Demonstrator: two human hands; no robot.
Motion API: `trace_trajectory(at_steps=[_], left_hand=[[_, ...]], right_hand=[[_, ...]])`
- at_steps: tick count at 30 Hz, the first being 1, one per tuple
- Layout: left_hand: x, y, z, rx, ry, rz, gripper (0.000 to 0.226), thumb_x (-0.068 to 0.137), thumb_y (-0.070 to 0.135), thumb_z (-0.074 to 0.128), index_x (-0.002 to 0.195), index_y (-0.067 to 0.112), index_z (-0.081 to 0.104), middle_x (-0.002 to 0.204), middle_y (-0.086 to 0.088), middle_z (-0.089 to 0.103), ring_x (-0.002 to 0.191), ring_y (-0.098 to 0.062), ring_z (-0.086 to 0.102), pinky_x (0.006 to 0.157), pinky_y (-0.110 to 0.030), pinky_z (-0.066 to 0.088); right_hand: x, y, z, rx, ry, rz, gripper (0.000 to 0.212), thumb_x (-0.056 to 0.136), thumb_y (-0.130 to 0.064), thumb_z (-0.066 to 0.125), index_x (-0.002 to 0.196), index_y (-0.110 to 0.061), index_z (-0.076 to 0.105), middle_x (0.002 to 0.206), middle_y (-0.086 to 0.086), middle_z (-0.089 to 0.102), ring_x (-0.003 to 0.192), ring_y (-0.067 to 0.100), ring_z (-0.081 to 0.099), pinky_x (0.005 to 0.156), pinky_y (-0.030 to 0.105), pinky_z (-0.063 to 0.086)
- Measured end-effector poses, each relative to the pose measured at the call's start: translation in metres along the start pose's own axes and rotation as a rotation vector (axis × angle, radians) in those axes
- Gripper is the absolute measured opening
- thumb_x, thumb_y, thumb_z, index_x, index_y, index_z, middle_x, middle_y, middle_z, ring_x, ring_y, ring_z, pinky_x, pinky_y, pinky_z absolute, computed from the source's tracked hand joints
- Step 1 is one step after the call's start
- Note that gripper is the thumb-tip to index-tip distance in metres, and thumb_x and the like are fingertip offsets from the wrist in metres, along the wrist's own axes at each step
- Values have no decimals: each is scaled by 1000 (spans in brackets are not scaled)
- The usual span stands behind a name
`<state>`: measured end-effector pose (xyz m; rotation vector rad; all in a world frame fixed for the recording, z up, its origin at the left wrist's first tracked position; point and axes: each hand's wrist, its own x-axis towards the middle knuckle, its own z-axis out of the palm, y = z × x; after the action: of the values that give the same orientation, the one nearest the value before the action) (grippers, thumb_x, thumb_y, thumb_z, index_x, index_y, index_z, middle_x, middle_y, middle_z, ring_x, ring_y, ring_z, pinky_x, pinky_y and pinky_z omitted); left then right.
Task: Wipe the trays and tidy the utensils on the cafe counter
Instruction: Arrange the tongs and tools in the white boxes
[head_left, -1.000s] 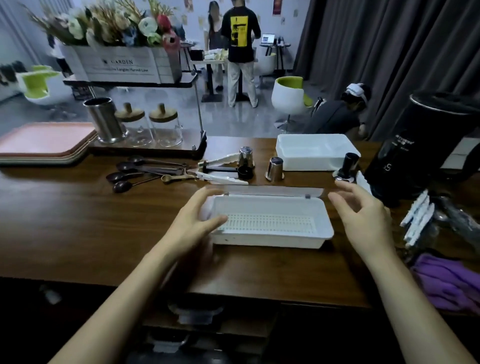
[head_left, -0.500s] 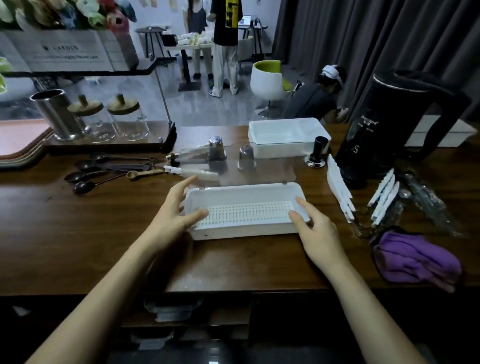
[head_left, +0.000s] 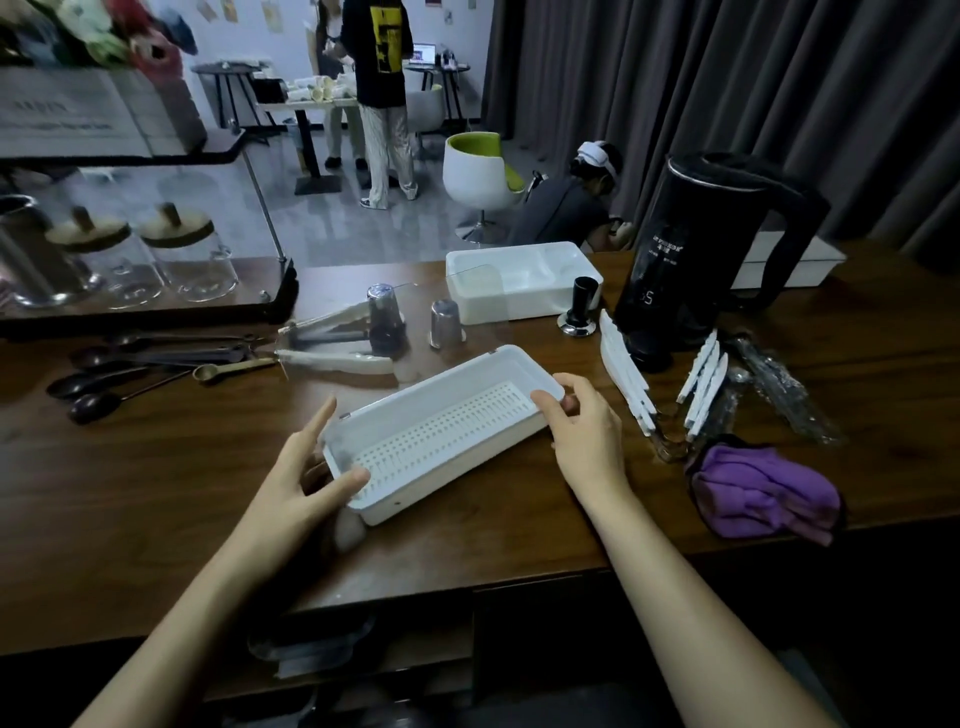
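Note:
A white slotted utensil tray (head_left: 441, 431) with a clear raised lid (head_left: 395, 322) lies skewed on the wooden counter (head_left: 156, 493), its right end turned away from me. My left hand (head_left: 301, 483) grips its near left end, thumb over the rim. My right hand (head_left: 582, 431) holds the far right end. Dark spoons (head_left: 98, 384) and white tongs (head_left: 332, 358) lie to the left behind it. A second white tray (head_left: 519, 286) sits farther back. A purple cloth (head_left: 763, 488) lies at the right.
A black kettle (head_left: 696, 249) stands at the back right, with white wrapped utensils (head_left: 623, 369) and clear-wrapped cutlery (head_left: 779, 384) beside it. Two metal cups (head_left: 447, 325) and a black tamper (head_left: 579, 306) stand behind the tray. Glass jars (head_left: 187, 260) sit on a shelf at the left. People stand beyond the counter.
Both hands have closed on the tray's ends and turned it, so it now lies diagonally. My view has shifted to the right and downward.

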<state>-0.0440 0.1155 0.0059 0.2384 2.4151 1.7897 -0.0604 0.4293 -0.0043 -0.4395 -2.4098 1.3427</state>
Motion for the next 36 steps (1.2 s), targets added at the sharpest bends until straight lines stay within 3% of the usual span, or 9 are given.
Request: trace_trajectory(at_steps=[5,10,12,15,18,20,24,29,36], left_hand=[[-7,-1,-8,10,-55,-37,103,77,38,84,147,70,16,156,24,32,124,12,46,108,-28,37],[-5,-4,-5,45,-54,-26,109,74,34,82,152,62,10,160,16,31,125,12,46,88,-5,41],[-2,-4,-4,31,-48,-13,110,72,37,82,152,62,11,160,12,34,121,16,47,86,-2,42],[-2,2,-2,17,-54,-28,112,68,57,88,148,69,10,157,13,41,128,8,49,101,-18,39],[-3,8,0,-6,-43,-71,122,48,71,87,144,74,11,141,26,49,120,22,47,110,-24,32],[-4,13,8,-44,-15,-94,122,55,61,90,148,67,11,139,30,47,120,24,47,108,-20,31],[-6,22,25,-76,100,-115,104,85,15,76,159,47,10,147,23,34,134,3,39,106,-15,28],[-6,22,25,-84,88,-146,95,91,18,71,158,50,11,149,25,29,137,2,34,111,-24,25],[9,19,17,-138,84,-144,83,93,18,67,155,50,23,151,20,34,137,-5,38,111,-29,28]], right_hand=[[13,-6,13,32,-95,21,53,95,-51,59,144,-32,50,116,-12,59,100,14,65,90,40,57],[4,-6,-8,-1,-195,67,63,97,-45,60,154,-31,37,130,-10,56,102,2,59,74,13,41],[-1,-1,-28,-81,-88,39,53,98,-41,61,148,-27,49,125,-8,61,94,1,57,77,17,42],[3,17,-62,-322,151,-4,43,98,-40,60,138,-22,60,130,0,64,109,15,59,90,30,45],[25,39,-81,-606,187,65,68,95,-54,57,151,-18,41,153,11,44,141,32,37,113,46,34],[40,47,-82,-701,70,225,96,89,-68,57,160,-17,16,165,17,17,150,40,16,120,53,22],[49,62,-73,-719,-26,265,117,84,-71,62,159,-15,-7,164,27,0,150,46,13,123,52,16],[42,63,-71,-634,59,140,108,89,-50,68,159,-13,-6,163,29,6,148,43,25,121,47,26],[20,54,-76,-479,49,157,106,87,-29,68,160,-16,-9,164,26,-3,152,42,6,123,48,22]])
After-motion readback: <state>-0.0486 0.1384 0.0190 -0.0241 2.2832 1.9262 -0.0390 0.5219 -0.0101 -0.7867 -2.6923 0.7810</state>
